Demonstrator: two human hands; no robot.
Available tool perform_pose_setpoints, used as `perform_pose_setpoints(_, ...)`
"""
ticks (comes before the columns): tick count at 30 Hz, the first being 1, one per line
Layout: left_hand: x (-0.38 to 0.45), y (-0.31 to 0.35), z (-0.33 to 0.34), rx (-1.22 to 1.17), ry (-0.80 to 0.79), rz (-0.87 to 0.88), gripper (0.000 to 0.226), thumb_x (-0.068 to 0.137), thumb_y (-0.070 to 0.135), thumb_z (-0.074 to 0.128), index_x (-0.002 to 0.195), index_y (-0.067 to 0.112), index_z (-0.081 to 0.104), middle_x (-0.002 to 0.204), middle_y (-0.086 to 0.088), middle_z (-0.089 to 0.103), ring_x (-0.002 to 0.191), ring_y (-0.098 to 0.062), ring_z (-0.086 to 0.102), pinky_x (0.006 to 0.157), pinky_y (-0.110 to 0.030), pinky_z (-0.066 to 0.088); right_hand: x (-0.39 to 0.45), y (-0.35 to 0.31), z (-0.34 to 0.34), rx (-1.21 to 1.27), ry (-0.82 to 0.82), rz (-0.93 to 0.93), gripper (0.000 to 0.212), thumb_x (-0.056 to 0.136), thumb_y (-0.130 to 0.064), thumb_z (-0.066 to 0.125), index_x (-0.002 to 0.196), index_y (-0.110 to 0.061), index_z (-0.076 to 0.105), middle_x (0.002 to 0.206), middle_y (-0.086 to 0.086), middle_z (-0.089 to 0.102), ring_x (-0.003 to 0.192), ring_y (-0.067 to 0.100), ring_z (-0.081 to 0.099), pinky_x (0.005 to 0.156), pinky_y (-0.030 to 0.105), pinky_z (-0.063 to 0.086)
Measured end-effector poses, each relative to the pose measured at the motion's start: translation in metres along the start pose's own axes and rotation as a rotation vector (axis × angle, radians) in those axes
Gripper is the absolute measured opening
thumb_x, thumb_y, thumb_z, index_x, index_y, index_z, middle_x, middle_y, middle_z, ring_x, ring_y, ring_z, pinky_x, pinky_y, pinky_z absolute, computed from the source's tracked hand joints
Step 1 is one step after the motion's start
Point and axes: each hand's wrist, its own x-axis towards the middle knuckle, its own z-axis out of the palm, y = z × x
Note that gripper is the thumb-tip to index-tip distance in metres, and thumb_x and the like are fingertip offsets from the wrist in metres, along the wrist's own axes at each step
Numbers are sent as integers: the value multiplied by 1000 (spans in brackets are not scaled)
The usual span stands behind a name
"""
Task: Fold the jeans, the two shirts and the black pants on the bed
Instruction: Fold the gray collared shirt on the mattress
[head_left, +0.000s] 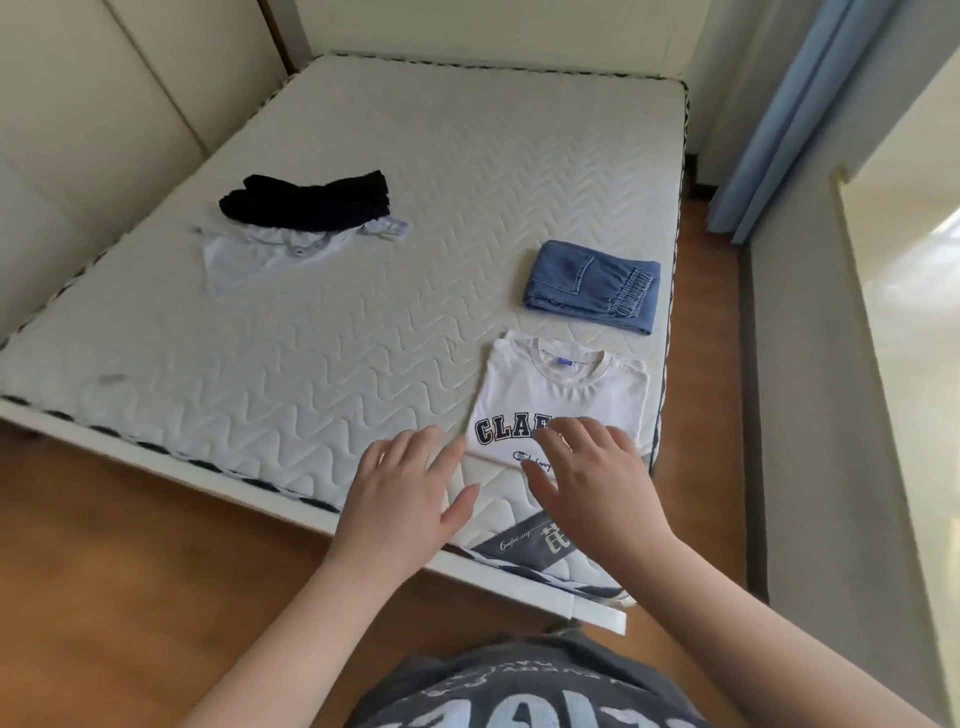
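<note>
Hovering flat over the near right corner of the bed, both your hands hold nothing, fingers straight and spread. Your right hand lies over the lower edge of the folded white shirt, fingertips covering part of its navy lettering; can't tell if it's pressing the cloth or just above it. Your left hand sits just beside the shirt's left edge, over bare mattress, palm down. That shirt is folded into a neat rectangle, collar facing away from you. Just beyond it, near the right edge of the bed, the jeans lie folded in a compact stack, back pocket up, frayed hem to the right. Well apart, toward the far left, the black pants lie bunched and unfolded, resting partly on top of the second shirt, pale and crumpled, also unfolded. Padded headboard runs along the left; blue curtain hangs on the right.
</note>
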Motion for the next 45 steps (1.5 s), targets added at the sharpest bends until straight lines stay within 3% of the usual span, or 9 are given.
perform_pose_setpoints(7, -64, -55, -26, -1, 70, -126, 53, 92, 52, 38, 129, 22, 60, 123, -3, 61, 111, -26, 58, 88, -44, 47, -8, -71, 4, 33, -52, -101, 41, 89, -45, 44, 106, -18, 69, 105, -1, 68, 93, 25, 66, 78, 38, 52)
perform_pose_setpoints(17, -217, -184, -49, 1, 69, -355, 58, 94, 58, 31, 133, 24, 54, 125, -2, 58, 117, -26, 54, 96, -43, 43, -3, -268, 8, 109, -49, -282, 40, 91, -44, 44, 112, -19, 67, 110, -2, 67, 98, 24, 65, 80, 39, 50)
perform_pose_setpoints(25, -290, -249, -60, 4, 84, -470, 58, 96, 57, 30, 138, 22, 51, 128, -4, 57, 118, -25, 53, 98, -43, 43, 1, -367, 15, 102, -138, -441, 44, 94, -47, 38, 117, -21, 65, 116, -3, 65, 102, 23, 63, 85, 40, 51)
perform_pose_setpoints(37, -280, -353, -50, 39, 34, -543, 58, 98, 56, 32, 139, 21, 50, 131, -8, 56, 121, -27, 52, 99, -44, 44, 88, -453, 61, 125, -107, -573, 42, 92, -41, 42, 119, -19, 66, 118, 1, 66, 106, 23, 64, 89, 40, 50)
perform_pose_setpoints(45, -236, -454, -46, 40, 16, -650, 56, 96, 55, 32, 138, 21, 50, 129, -7, 59, 121, -26, 53, 101, -42, 41, 188, -530, 117, 160, -103, -669, 30, 87, -28, 66, 114, -13, 68, 111, 6, 68, 99, 28, 66, 84, 42, 52)
